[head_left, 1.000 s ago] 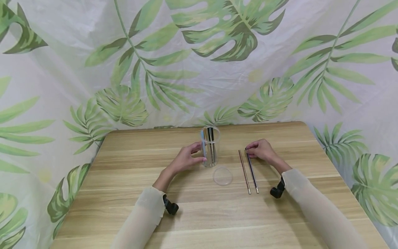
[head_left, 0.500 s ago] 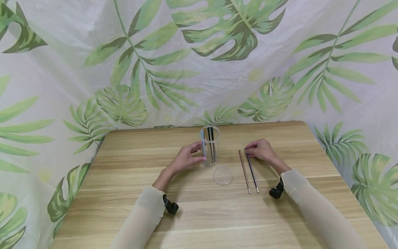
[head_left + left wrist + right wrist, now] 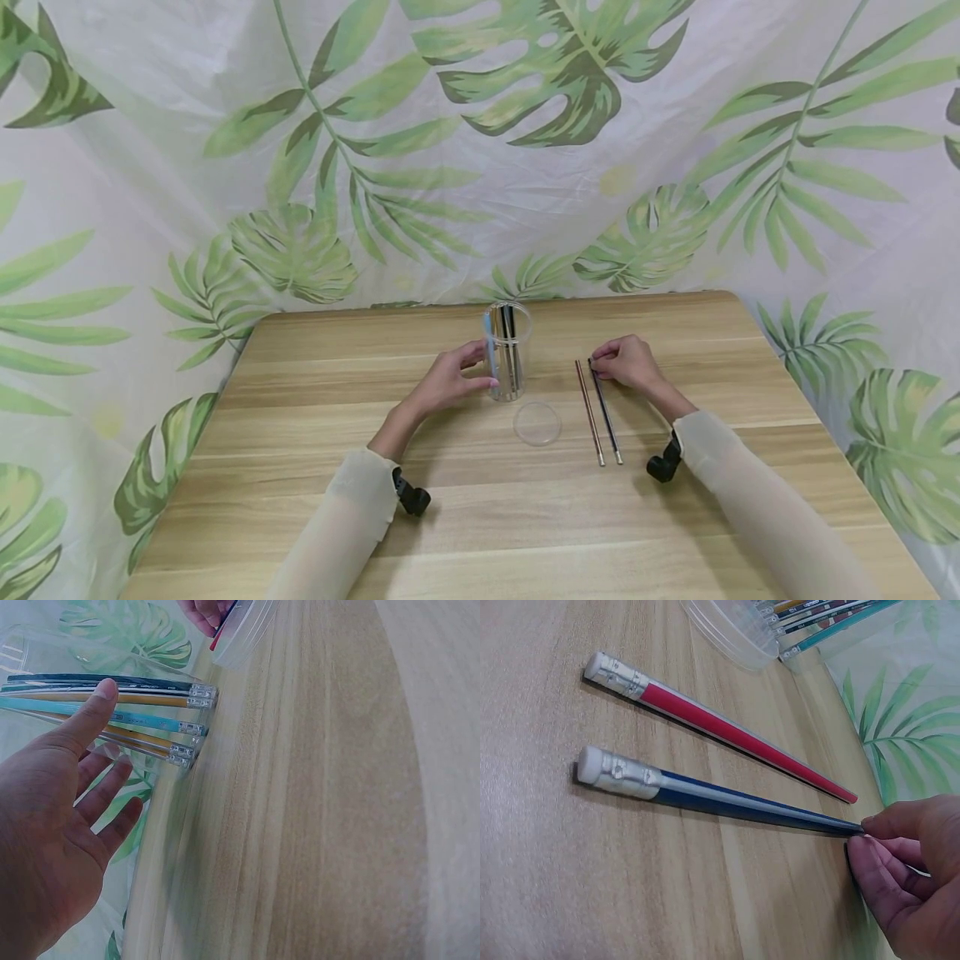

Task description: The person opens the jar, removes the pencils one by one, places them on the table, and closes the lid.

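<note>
Upright on the table stands a clear plastic cup (image 3: 523, 367) with several pencils inside, among them a light blue pencil (image 3: 142, 718). My left hand (image 3: 448, 382) holds the cup from its left side, thumb in front and fingers behind. On the right, my right hand (image 3: 632, 363) pinches the far end of a dark blue pencil (image 3: 727, 803) between thumb and fingertips. That pencil lies on the table, its white eraser end toward me. Beside it, to the left and nearly parallel, lies a red pencil (image 3: 720, 732), also with its eraser end toward me.
A round clear lid (image 3: 537, 424) lies flat on the wooden table (image 3: 480, 517), between the cup and the pencils. Behind the table's far edge hangs a leaf-patterned cloth (image 3: 540, 208).
The dark blue pencil has shifted very slightly left toward the red one, with my right hand pinching its far end. My left hand and the cup stay in place.
</note>
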Motion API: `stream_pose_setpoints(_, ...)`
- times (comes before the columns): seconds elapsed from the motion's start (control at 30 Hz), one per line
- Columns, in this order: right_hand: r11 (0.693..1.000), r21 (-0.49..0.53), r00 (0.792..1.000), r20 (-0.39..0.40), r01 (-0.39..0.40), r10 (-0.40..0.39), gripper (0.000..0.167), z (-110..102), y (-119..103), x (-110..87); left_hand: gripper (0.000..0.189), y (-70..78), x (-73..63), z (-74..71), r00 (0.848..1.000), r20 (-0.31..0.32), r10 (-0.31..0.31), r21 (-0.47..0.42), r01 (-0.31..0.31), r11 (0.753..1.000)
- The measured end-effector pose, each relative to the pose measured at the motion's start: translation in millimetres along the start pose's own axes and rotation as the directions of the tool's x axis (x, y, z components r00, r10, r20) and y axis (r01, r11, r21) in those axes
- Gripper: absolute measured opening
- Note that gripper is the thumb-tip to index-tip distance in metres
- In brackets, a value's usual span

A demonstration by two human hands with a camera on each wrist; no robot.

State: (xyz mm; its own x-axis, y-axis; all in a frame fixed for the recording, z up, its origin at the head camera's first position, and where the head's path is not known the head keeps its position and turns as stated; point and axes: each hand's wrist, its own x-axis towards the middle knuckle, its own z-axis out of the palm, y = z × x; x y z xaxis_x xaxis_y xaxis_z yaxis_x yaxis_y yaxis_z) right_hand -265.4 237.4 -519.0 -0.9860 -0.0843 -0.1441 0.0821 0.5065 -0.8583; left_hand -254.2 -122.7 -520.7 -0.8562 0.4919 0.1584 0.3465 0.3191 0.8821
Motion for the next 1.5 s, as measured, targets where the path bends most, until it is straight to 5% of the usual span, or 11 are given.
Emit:
stream_pose_setpoints(0.17,1.000,0.004,1.000,0.015,0.004,-0.004,0.020,-2.5,-0.6,0.0,0.075,1.3,-1.0,-0.8,1.000,0.006,-0.006,0.004,0.006,1.000)
stream_pose_setpoints(0.4,0.987,-0.124,0.994,-0.014,0.106,-0.109,0.025,-13.1,-10.3,-4.3,0.075,1.5,-0.3,-1.1,1.000,0.020,0.001,0.022,-0.002,1.000)
stream_pose_setpoints(0.7,0.982,-0.074,0.984,0.005,0.176,-0.176,0.033,-23.6,-47.1,-13.8,0.073,1.2,0.7,-1.6,1.000,0.016,0.004,0.033,-0.004,0.999)
stream_pose_setpoints(1.5,0.892,-0.137,0.902,0.074,0.431,-0.425,0.025,-14.5,-135.9,-32.7,0.069,2.9,-0.1,-3.8,1.000,0.011,0.025,-0.006,-0.025,1.000)
